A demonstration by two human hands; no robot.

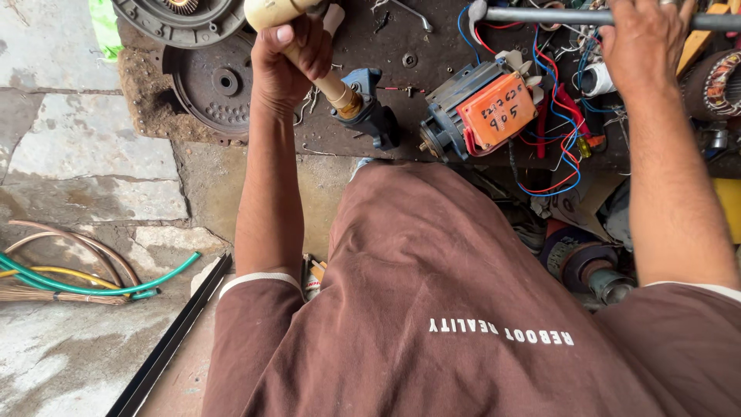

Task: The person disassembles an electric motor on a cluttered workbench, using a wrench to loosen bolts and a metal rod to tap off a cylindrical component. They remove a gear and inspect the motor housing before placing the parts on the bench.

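Looking down from the head camera, I see nearest, at the bottom of the frame, the brown shirt [463, 309] with white lettering that I leave unread. Left of it, on the stone floor [85, 177], lies a bundle of green, yellow and copper-coloured wires [77, 278], and a thin black bar [174, 340] runs slantwise toward the lower left corner.

Both forearms reach up the frame to the dark, rusty surface [347, 131]. My left hand [287, 58], in the upper middle-left, is closed in a full fist around the cream-coloured handle [312, 66] of a tool; the handle slants down to the right and meets a brass collar on a blue metal fitting [370, 108], which rests on the surface. I can't tell what kind of tool it is.

My right hand [644, 35], at the upper right, is wrapped over a grey metal rod [540, 15] that runs level along the top edge.

Between the hands sits a small grey motor [471, 112] with an orange cover bearing handwriting, tangled in red and blue wires [552, 135]. A wound stator [714, 85] sits at the right edge. At the upper left lie two round rusty discs [212, 85], one overlapping the other.
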